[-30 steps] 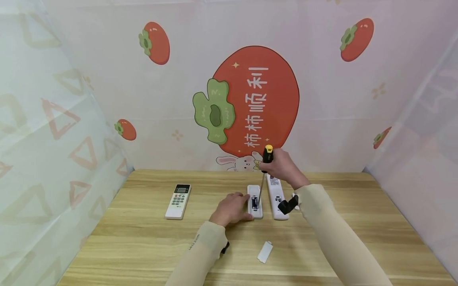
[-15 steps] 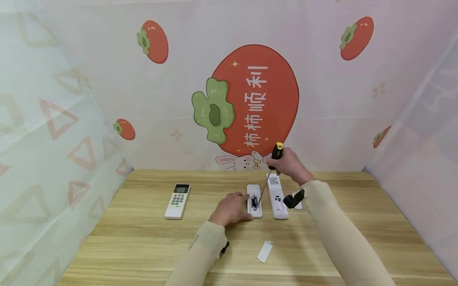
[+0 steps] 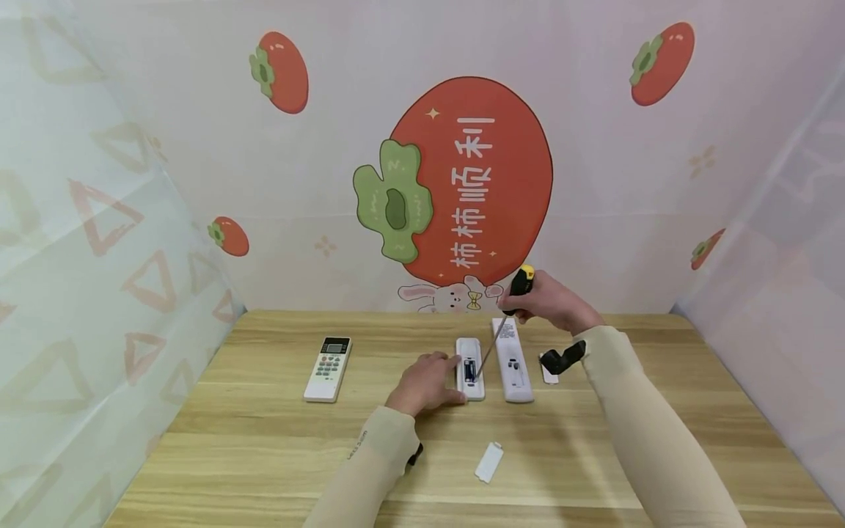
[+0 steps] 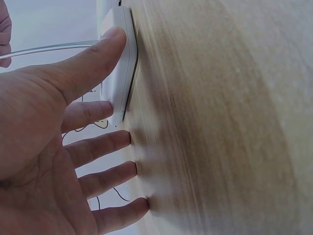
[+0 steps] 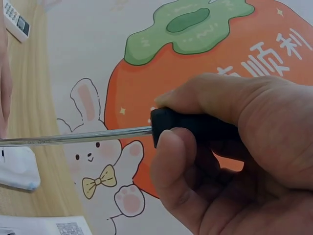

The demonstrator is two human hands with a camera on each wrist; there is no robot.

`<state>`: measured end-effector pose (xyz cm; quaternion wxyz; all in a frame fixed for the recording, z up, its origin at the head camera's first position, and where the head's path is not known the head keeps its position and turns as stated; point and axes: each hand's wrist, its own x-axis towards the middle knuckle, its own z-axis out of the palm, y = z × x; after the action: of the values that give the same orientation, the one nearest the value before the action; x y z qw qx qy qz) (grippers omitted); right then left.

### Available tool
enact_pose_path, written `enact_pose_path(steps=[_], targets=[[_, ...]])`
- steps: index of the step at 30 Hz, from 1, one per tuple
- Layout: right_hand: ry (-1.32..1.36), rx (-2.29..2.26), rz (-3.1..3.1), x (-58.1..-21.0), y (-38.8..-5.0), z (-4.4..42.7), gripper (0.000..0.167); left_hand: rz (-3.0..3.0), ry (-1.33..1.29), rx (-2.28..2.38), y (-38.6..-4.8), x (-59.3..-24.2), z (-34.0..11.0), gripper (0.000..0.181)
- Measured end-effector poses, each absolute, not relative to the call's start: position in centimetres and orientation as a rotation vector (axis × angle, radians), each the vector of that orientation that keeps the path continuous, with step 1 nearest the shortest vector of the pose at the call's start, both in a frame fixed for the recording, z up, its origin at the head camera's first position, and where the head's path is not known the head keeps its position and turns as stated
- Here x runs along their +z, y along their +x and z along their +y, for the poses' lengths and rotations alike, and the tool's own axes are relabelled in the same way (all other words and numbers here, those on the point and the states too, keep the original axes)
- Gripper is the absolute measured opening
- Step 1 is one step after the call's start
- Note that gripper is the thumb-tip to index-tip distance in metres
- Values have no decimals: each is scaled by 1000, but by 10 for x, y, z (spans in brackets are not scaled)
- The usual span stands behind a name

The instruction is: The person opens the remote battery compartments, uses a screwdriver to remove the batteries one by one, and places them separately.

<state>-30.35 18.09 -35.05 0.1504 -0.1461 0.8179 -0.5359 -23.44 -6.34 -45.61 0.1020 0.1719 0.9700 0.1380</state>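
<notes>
Head view showed my right hand point(image 3: 553, 299) gripping a screwdriver point(image 3: 519, 284). My left hand point(image 3: 425, 383), fingers spread, touched a remote point(image 3: 469, 347).

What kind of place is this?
Perhaps a tabletop work booth: a wood-grain table with printed walls on three sides, an opened remote control, and a screwdriver in the right hand.

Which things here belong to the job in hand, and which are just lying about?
In the job, it seems:
screwdriver, held by the right hand
open remote, touched by the left hand
front cover, perhaps from that remote

Lying about:
keypad remote
long white remote
far-right cover
</notes>
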Motion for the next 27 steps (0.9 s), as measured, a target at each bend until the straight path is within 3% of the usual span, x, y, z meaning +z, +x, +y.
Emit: enact_pose_path(steps=[16,27], targets=[[-337,-1448,2528,-338,-290,160,19,2850,516,416,-234,-454,-63,74],[-438,-1401,2510,-330,-293,148,19,2854,529,391,-236,-455,-63,74]])
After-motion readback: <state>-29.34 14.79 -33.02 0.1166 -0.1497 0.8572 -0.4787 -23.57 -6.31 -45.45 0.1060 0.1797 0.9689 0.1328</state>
